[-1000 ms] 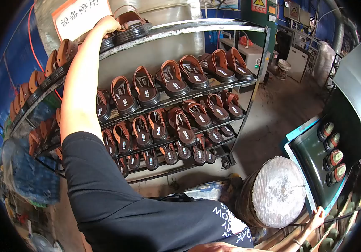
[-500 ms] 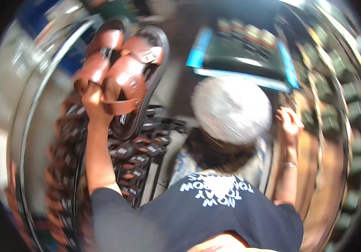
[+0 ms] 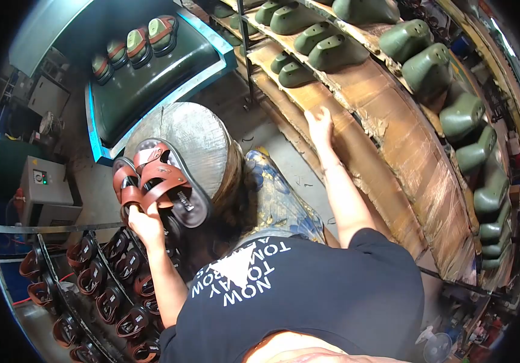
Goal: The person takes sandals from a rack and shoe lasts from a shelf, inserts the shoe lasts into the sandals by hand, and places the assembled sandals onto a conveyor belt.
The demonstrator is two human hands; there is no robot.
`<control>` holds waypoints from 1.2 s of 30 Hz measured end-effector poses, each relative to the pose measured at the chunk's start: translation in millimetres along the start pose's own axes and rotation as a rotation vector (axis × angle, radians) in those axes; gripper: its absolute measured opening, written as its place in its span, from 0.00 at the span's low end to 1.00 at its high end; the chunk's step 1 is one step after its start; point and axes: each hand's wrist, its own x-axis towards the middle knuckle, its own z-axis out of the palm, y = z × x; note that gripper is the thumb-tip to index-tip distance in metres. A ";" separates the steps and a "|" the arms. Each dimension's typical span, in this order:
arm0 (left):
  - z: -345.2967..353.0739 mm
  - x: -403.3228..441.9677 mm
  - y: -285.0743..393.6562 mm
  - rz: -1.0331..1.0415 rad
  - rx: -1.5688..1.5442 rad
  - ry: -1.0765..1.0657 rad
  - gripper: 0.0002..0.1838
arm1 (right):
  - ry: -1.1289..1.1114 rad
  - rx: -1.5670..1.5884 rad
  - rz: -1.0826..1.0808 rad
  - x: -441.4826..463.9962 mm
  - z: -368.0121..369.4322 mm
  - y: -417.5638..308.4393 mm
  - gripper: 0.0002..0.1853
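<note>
A pair of brown strap sandals (image 3: 162,178) with black soles is in my left hand (image 3: 145,222), whose fingers wrap round their straps. The pair overlaps the near left edge of a round wooden block (image 3: 196,136) from this view; contact with it cannot be made out. My right hand (image 3: 320,126) is empty, fingers apart, over the floor side of a cardboard-covered shelf (image 3: 387,163). Green shoe lasts (image 3: 427,68) stand on the shelves, the nearest ones beyond my fingertips.
At the upper left, a blue-edged conveyor (image 3: 148,97) carries several sandals on lasts (image 3: 139,45). A rack (image 3: 60,228) of brown sandals stands at the lower left, beside a grey control box (image 3: 45,181). A fan (image 3: 437,347) is at the lower right.
My left hand has taken the sandals off the rack and brought them over beside the wooden block. The view has turned right to the last shelves, and my right hand has moved out toward them.
</note>
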 end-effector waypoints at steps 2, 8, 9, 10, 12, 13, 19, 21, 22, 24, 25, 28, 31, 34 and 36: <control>-6.2 -2.6 32.1 -0.361 -0.236 -0.203 0.23 | 0.134 -0.062 -0.059 39.7 55.8 -25.0 0.47; -13.5 -13.8 79.4 -0.542 -0.672 -0.354 0.32 | 0.208 -0.219 0.462 143.2 175.9 -61.7 0.75; -16.5 -12.0 80.5 -0.551 -0.689 -0.384 0.32 | 0.266 -0.222 0.438 148.0 181.8 -58.1 0.75; -19.2 -8.5 83.6 -0.536 -0.713 -0.371 0.27 | 0.327 -0.224 0.426 153.9 188.4 -56.1 0.73; -28.2 -3.9 74.3 -0.559 -0.733 -0.360 0.25 | 0.326 -0.164 0.470 141.9 172.2 -69.3 0.66; -34.1 -1.5 71.5 -0.564 -0.757 -0.354 0.23 | 0.375 -0.168 0.381 130.9 154.4 -65.4 0.54; -42.2 68.6 20.6 -0.200 -0.709 0.179 0.09 | -0.407 0.969 0.395 4.6 -45.0 -49.1 0.28; -21.0 97.8 -18.8 -0.183 -0.711 0.067 0.11 | -0.425 1.044 0.377 -52.7 -94.6 -68.7 0.30; -10.8 108.8 -32.0 -0.188 -0.587 -0.006 0.13 | -0.473 1.051 0.403 -75.1 -117.2 -76.6 0.32; 14.2 127.4 -54.1 -0.134 -0.313 -0.158 0.18 | -0.582 0.957 0.263 -107.2 -148.5 -106.9 0.41; 26.4 134.5 -65.4 -0.076 -0.160 -0.237 0.20 | -0.595 0.987 0.250 -122.9 -155.1 -137.6 0.44; 71.3 147.4 -93.4 -0.038 -0.018 -0.419 0.23 | -0.678 0.887 0.137 -147.2 -164.7 -209.9 0.47; 64.7 161.4 -75.3 -0.134 0.044 -0.649 0.22 | -0.991 0.529 0.020 -144.0 -152.9 -241.3 0.48; 74.8 157.5 -87.7 -0.096 -0.043 -0.619 0.21 | -1.119 0.392 -0.354 -150.6 -109.0 -254.2 0.42; 75.8 156.3 -82.7 -0.112 -0.103 -0.633 0.21 | -1.108 0.080 -0.622 -149.4 -73.8 -263.2 0.44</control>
